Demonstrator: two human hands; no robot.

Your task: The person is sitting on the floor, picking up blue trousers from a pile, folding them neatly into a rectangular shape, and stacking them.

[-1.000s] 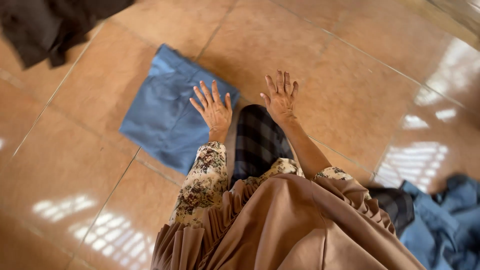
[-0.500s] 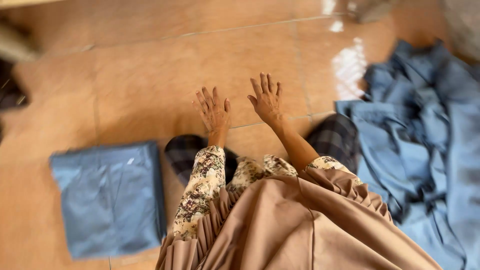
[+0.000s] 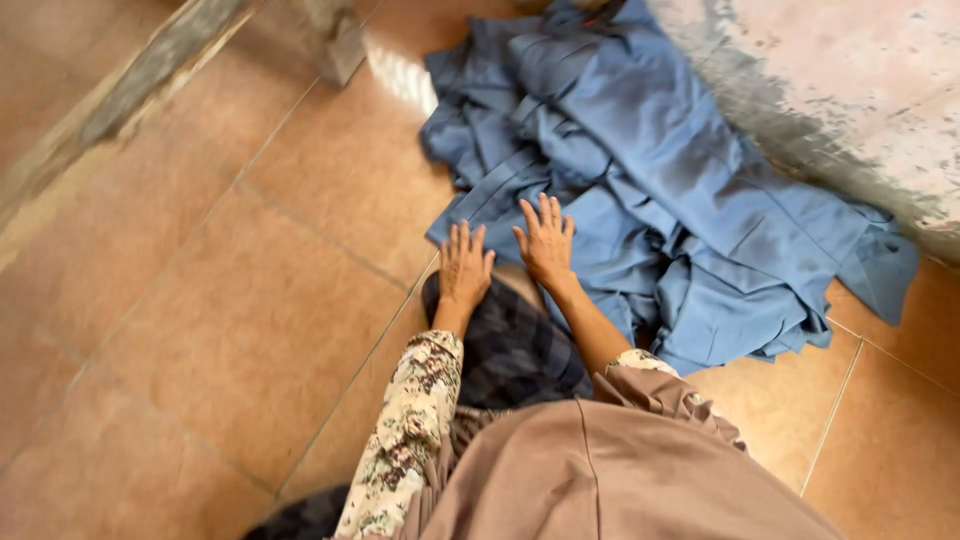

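Terracotta floor tiles (image 3: pixel 230 330) fill most of the view, glossy, with pale grout lines running diagonally. Beyond the heap of blue cloth, a stained, rough grey wall (image 3: pixel 850 90) closes the far right corner; a grey stone edge (image 3: pixel 140 90) slants away to the heap's left.

Heap of blue cloth (image 3: pixel 660 190): large, rumpled, many folds, lying on the tiles against the wall. Long axis runs diagonally, from the far corner near the stone edge down toward the near right. Its near hem points toward the person.

Change from half a second ago: the heap then lay off at the right edge of the view, and a folded blue square showed on the left. Now the heap sits dead ahead of the hands and the folded square is out of sight. Both hands have come forward to the heap's near edge.

Dark plaid fabric (image 3: pixel 510 345) over the knee, just short of the heap. Tan skirt (image 3: pixel 600 470) below it.

Right hand (image 3: pixel 546 240): flat, fingers spread, palm down, resting on the heap's near hem. Gripping nothing.

Left hand (image 3: pixel 465 265): flat, fingers spread, at the hem's corner, partly on tile; floral sleeve (image 3: pixel 405 440) behind. Gripping nothing.
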